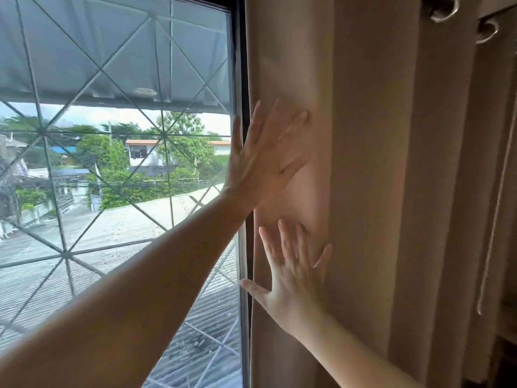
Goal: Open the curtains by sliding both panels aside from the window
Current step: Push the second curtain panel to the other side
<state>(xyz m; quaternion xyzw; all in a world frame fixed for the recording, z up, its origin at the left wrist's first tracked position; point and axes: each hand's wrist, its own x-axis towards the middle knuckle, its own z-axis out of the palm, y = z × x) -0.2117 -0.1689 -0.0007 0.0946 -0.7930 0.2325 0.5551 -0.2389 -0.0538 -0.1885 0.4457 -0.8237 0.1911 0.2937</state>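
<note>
A beige curtain panel hangs bunched in folds at the right side of the window. Its left edge lines up with the dark window frame. My left hand lies flat against the curtain's leading fold, fingers spread and pointing up. Below it, my right hand also presses flat on the same fold, fingers apart, thumb toward the frame. Neither hand grips the cloth. Metal eyelet rings on the rod show at the top right. Only this one panel is in view.
The glass is uncovered and shows a diamond-pattern security grille, a corrugated roof and houses outside. A thin cord hangs down at the far right beside the curtain folds.
</note>
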